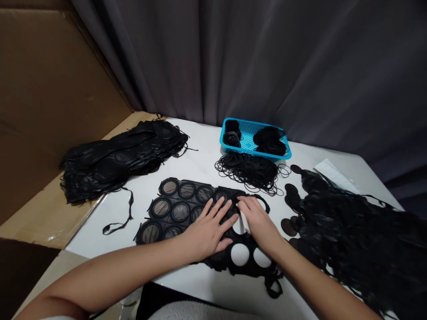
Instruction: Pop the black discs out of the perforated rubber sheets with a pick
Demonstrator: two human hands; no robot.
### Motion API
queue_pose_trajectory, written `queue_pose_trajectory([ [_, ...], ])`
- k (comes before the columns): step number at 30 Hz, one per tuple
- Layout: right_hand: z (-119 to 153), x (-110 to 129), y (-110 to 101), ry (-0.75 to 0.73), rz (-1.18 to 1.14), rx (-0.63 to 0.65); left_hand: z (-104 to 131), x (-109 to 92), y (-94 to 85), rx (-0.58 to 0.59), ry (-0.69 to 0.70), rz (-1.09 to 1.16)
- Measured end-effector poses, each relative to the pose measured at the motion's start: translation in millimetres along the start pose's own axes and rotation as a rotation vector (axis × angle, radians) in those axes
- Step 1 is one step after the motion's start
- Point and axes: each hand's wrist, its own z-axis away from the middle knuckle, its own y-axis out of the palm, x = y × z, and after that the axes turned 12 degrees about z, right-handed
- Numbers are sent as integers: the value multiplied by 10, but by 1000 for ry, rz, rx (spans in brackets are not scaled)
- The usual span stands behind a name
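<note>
A black sheet of sheer material with rows of round ring-edged openings (180, 211) lies flat in front of me. My left hand (208, 231) rests palm down on its middle, fingers spread. My right hand (258, 218) is closed at the sheet's right part, fingertips pressed down near a ring. A thin white piece (244, 222), like folded paper or cloth, shows under its fingers; its kind is unclear. On the left, the openings show dark mesh. White circles (239, 254) show in several right-hand openings; whether they are discs or bare table I cannot tell.
A blue basket (247, 142) with black bundles stands at the back, behind a heap of thin black rings (250, 171). A stack of black sheets (123, 155) lies left, beside cardboard (50, 111). Black mesh discs (360, 235) pile up on the right, near a white packet (335, 175).
</note>
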Motion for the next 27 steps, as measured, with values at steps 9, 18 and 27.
queue_pose_trajectory([
  [9, 316, -523, -795, 679, -13, -297, 28, -2, -14, -15, 18, 12],
  [18, 1028, -697, -1033, 445, 550, -375, 90, 101, -217, -5, 20, -42],
  [27, 150, -91, -859, 402, -341, -114, 299, 306, -233, -66, 3, -96],
])
